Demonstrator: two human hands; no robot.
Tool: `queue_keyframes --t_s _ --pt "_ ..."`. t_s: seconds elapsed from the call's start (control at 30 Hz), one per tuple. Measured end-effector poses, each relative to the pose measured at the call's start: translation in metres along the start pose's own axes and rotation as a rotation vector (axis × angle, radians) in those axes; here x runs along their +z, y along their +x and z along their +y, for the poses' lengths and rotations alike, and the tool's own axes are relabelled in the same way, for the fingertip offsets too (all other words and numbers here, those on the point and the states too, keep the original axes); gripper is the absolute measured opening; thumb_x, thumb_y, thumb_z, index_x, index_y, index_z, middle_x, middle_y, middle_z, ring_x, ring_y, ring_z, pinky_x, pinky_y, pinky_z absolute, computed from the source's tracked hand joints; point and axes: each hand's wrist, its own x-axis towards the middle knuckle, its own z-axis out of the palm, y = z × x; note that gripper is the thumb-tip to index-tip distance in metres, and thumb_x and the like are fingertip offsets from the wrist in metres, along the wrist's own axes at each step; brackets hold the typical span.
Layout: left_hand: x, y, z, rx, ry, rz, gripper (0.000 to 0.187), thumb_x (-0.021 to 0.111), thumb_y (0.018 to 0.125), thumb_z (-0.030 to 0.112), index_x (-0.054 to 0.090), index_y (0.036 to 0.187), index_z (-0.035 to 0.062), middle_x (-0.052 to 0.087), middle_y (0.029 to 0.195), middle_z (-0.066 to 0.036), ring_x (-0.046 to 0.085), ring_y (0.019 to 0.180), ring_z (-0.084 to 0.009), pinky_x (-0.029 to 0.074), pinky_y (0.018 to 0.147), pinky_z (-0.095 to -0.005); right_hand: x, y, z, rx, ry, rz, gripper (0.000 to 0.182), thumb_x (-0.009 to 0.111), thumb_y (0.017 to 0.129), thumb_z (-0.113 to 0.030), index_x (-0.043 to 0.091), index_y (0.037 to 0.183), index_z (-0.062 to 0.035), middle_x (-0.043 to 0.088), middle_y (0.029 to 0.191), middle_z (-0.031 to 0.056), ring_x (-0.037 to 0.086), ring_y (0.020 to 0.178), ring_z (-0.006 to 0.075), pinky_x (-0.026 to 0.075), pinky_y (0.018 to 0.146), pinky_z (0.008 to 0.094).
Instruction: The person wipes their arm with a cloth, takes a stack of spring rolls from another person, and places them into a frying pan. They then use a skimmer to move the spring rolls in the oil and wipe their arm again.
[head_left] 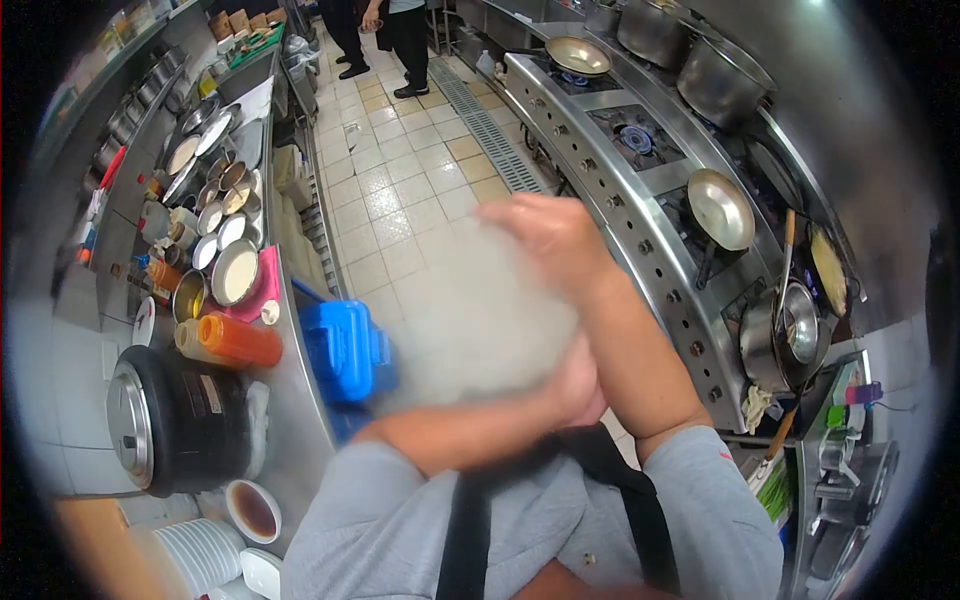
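Observation:
A large pale grey-white object (475, 310), smeared by motion, is in front of my chest; I cannot make out what it is. My left hand (582, 385) grips its lower right edge, with the fingers partly hidden. At the upper right edge is my right hand (550, 235), palm side toward the object, its fingers too blurred to read. Both forearms reach in from my grey sleeves, the right one crossing above the left hand.
Left counter (305, 400): black cooker (180, 420), orange bottle (240, 340), bowls and stacked plates (190, 555). A blue container (345, 350) is beside it. Right: stove (640, 210) with pans (720, 210) and pots (725, 80). Two people (405, 40) stand up the aisle.

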Motion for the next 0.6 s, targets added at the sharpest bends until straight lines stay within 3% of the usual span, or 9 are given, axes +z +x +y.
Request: queue_keyframes --t_s 0.07,0.1,0.13,0.2,0.23,0.3,0.43,0.53,0.6 --pt "0.013 0.0 0.012 -0.098 -0.184 -0.111 0.05 0.04 0.099 0.037 0.038 0.138 0.0055 0.049 0.134 -0.014 0.047 0.124 -0.027 0.035 0.107 -0.0424 -0.001 -0.01 0.033 0.199 0.007 0.087 0.018 0.065 0.08 -0.006 0.07 0.097 -0.0051 0.069 0.085 0.0108 0.066 0.069 0.0232 0.053 0.063 0.0295" --pt "0.018 0.002 0.017 -0.135 -0.112 -0.174 0.063 0.043 0.099 0.039 0.023 0.146 0.0032 0.037 0.145 -0.015 0.033 0.136 -0.0243 0.024 0.113 -0.0413 -0.005 -0.012 0.047 0.359 0.112 0.117 0.018 0.064 0.083 -0.006 0.069 0.1 -0.0039 0.069 0.084 0.0097 0.066 0.068 0.019 0.052 0.062 0.0277" --pt "0.012 0.007 0.018 -0.126 -0.106 -0.173 0.063 0.043 0.099 0.039 0.023 0.146 0.0032 0.037 0.145 -0.015 0.033 0.136 -0.0243 0.024 0.113 -0.0413 -0.011 -0.013 0.059 0.518 0.219 0.146 0.019 0.062 0.085 -0.006 0.068 0.103 -0.0026 0.07 0.084 0.0086 0.065 0.067 0.0149 0.052 0.062 0.0259" --pt "-0.002 0.02 0.02 -0.125 0.419 -0.269 0.076 0.053 0.095 0.039 0.014 0.147 0.0005 0.028 0.15 -0.015 0.023 0.14 -0.0209 0.018 0.114 -0.0389 -0.023 -0.012 0.08 0.598 0.351 0.25 0.02 0.061 0.087 -0.006 0.068 0.105 -0.0018 0.069 0.083 0.0073 0.064 0.068 0.0123 0.051 0.062 0.0242" --pt "-0.003 0.026 0.022 -0.119 0.426 -0.265 0.076 0.053 0.095 0.039 0.014 0.147 0.0005 0.028 0.15 -0.015 0.023 0.14 -0.0209 0.018 0.114 -0.0389 -0.029 -0.012 0.089 0.689 0.476 0.354 0.021 0.06 0.089 -0.007 0.067 0.108 -0.001 0.068 0.082 0.006 0.063 0.069 0.0096 0.051 0.061 0.0225" --pt "-0.001 0.04 0.028 -0.056 0.698 -0.481 0.089 0.063 0.089 0.035 0.007 0.147 -0.0018 0.022 0.152 -0.014 0.017 0.141 -0.02 0.012 0.115 -0.0372 -0.043 -0.007 0.106 0.676 0.456 0.403 0.021 0.059 0.089 -0.007 0.066 0.108 -0.0005 0.067 0.081 0.0054 0.062 0.069 0.0092 0.05 0.061 0.0214" --pt "0.0 0.083 0.018 0.009 0.96 -0.438 0.093 0.067 0.086 0.03 0.005 0.147 -0.0016 0.02 0.151 -0.015 0.013 0.142 -0.0216 0.01 0.115 -0.0372 -0.066 0.017 0.143 0.559 0.371 0.52 0.021 0.059 0.089 -0.006 0.067 0.108 -0.0005 0.067 0.081 0.0049 0.062 0.069 0.0076 0.05 0.062 0.0207" --pt "0.009 0.108 0.011 0.103 0.821 -0.365 0.087 0.068 0.086 0.029 0.011 0.146 -0.001 0.031 0.146 -0.015 0.026 0.137 -0.0228 0.02 0.113 -0.0379 -0.06 0.025 0.151 0.455 0.294 0.511 0.019 0.062 0.087 -0.007 0.068 0.105 -0.003 0.069 0.083 0.0071 0.064 0.07 0.0105 0.051 0.063 0.0234" --pt "0.011 0.124 0.006 0.083 0.655 -0.257 0.075 0.068 0.087 0.027 0.024 0.141 -0.0006 0.044 0.136 -0.014 0.042 0.127 -0.0224 0.032 0.107 -0.0377 -0.052 0.025 0.148 0.206 0.024 0.344 0.018 0.064 0.084 -0.008 0.068 0.101 -0.0056 0.069 0.084 0.0104 0.067 0.068 0.0197 0.052 0.063 0.0282"
